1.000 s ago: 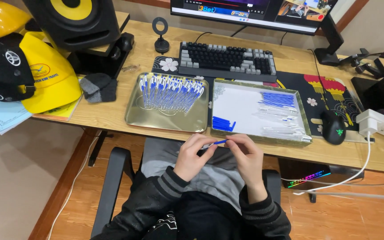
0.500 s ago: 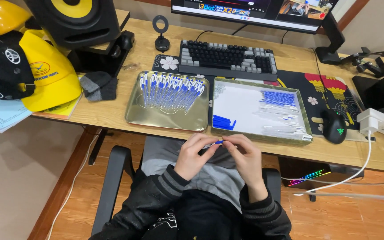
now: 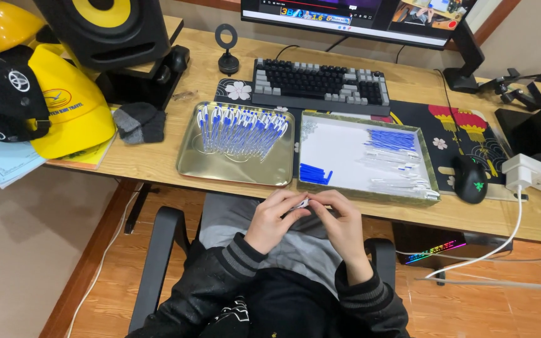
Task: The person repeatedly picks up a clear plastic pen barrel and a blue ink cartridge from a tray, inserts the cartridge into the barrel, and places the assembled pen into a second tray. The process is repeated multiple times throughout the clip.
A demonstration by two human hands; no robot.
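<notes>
Head view: person sat in a chair [image 3: 158, 250], both hands together over the lap just near of the desk edge. Left hand [image 3: 275, 219] and right hand [image 3: 339, 219] were pinched fingertip to fingertip on a small pen part [image 3: 302, 203], mostly hidden, only a pale tip showing between the fingers; each hand was closed on it, not released. The part was off the desk, above the grey lap. Next out, on the wooden desk [image 3: 158, 159], sat a gold tray [image 3: 189, 166] at left with a row of assembled blue-and-clear pens [image 3: 242, 128], and touching its right side a white-lined tray [image 3: 345, 156] with a clump of blue caps [image 3: 314, 174] near left and loose clear barrels and blue refills [image 3: 392, 139] toward the right. A black mouse [image 3: 471, 178] lay right of that tray. Farther back: keyboard [image 3: 319, 84], yellow hard hat [image 3: 70, 109] far left, speaker [image 3: 104, 28], monitor [image 3: 358, 15]. Risk, as judgement: the part was tiny and held over the lap, so a slip of the fingertips could drop it into the clothing or onto the floor; pressing pieces together off-axis could bend or jam them.
</notes>
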